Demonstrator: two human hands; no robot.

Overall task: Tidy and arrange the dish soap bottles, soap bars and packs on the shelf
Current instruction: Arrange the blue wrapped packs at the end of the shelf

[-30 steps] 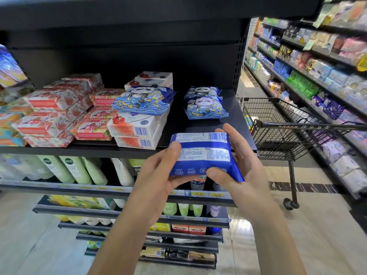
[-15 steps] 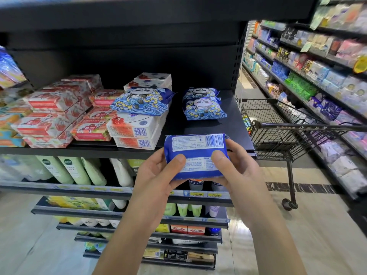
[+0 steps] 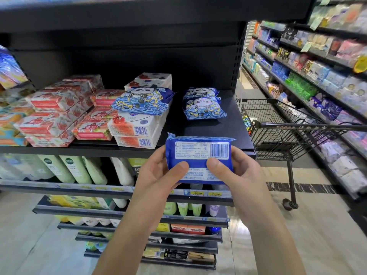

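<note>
The person holds a blue soap pack (image 3: pixel 199 159) in both hands, in the air just in front of the edge of the black shelf (image 3: pixel 224 130), on its right part. The pack is a soft rectangular packet of deep blue colour, and it is turned with its back side to the camera: there is a white label with small printed lines and a barcode in the upper right corner, and more fine white text below, too small to read. Its top edge is a crimped seam with a pale wavy pattern. The left hand (image 3: pixel 158 175) grips the left side of the pack, with the thumb pressed on the lower front, and the right hand (image 3: pixel 236 173) grips the right side in the same way, the other fingers curled behind. On the shelf behind it lie two panda packs (image 3: pixel 203 104), one on the other, with a cartoon panda and blue waves. To the left, one more panda pack (image 3: pixel 142 101) lies on a stack of white soap boxes (image 3: pixel 137 132), beside red and white soap bars (image 3: pixel 53 114) in piles. A shopping cart (image 3: pixel 282 126) stands to the right of the shelf.
</note>
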